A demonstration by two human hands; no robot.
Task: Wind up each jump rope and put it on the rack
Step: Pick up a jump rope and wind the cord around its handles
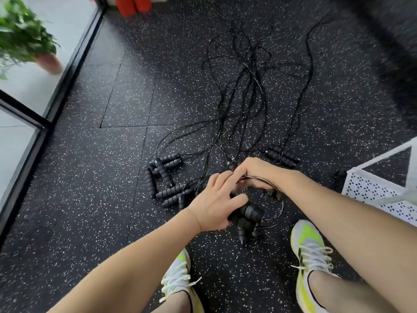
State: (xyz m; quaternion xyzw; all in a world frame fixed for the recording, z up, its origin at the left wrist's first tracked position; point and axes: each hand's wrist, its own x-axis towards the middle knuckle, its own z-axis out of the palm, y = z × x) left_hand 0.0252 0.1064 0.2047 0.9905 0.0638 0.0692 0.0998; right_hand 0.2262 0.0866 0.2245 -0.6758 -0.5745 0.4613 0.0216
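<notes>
Black cord is half coiled at six o'clock: the left hand (217,199) grips the handles (247,216), and the right hand (255,171) has its fingers (240,171) pinching the loop (266,184). Its tail runs into the tangled ropes (246,91) at twelve, so pulling could snag. The white rack (381,188) waits at three.

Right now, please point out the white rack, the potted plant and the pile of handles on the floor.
white rack (370,190), head view, perforated side panel.
potted plant (22,35), head view, green leaves.
pile of handles (165,179), head view, a handle mid-pile.
</notes>
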